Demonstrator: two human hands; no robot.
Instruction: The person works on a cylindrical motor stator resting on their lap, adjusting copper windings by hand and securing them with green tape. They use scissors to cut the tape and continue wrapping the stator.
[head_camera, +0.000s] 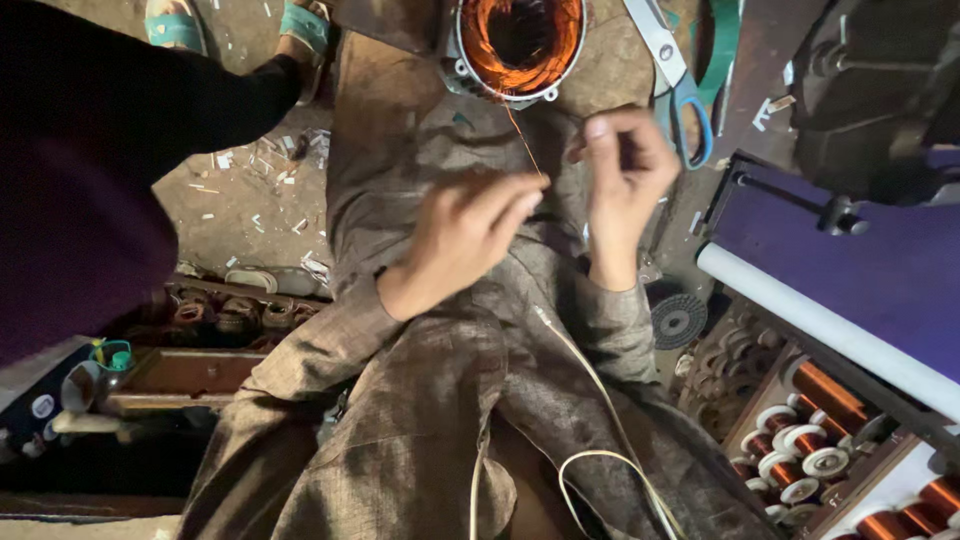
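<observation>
A motor stator with orange copper windings rests on my lap at the top of the view. A thin copper wire runs from it down to my left hand, whose fingertips pinch the wire's end. Just to the right, my right hand is raised with its fingers curled and its fingertips near the wire. I cannot tell whether it holds anything. Both sleeves and my lap are in grey-brown cloth.
Blue-handled scissors lie right of the stator. A white cord trails over my lap. A white roll and spools of copper wire sit at the right. Another person in dark clothes and sandals stands at the left, on a littered floor.
</observation>
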